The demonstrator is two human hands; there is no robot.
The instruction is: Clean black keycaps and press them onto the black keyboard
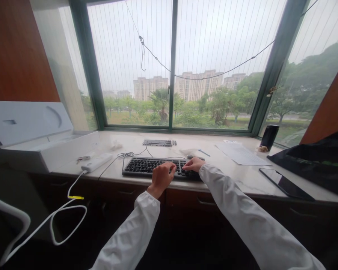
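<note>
A black keyboard [143, 165] lies near the front edge of the white counter, its cable running off to the left. My left hand [162, 176] hovers at the keyboard's near edge, right of its middle, with fingers curled and thumb close to them; what they hold, if anything, is hidden. Over the keyboard's right part, my right hand [193, 164] has its thumb and fingertips pinched together at the keys. Anything between those fingertips is too small to name. Behind the keyboard, small dark grey pieces that look like keycaps [157, 143] sit in neat rows.
To the left stand an open white box [56, 150], a white power strip [97, 162] and keys [83, 159]. On the right are paper sheets [242, 153], a phone [284, 182], a black cylinder [269, 137] and a black bag [318, 161]. A blue stick [204, 152] lies behind my right hand.
</note>
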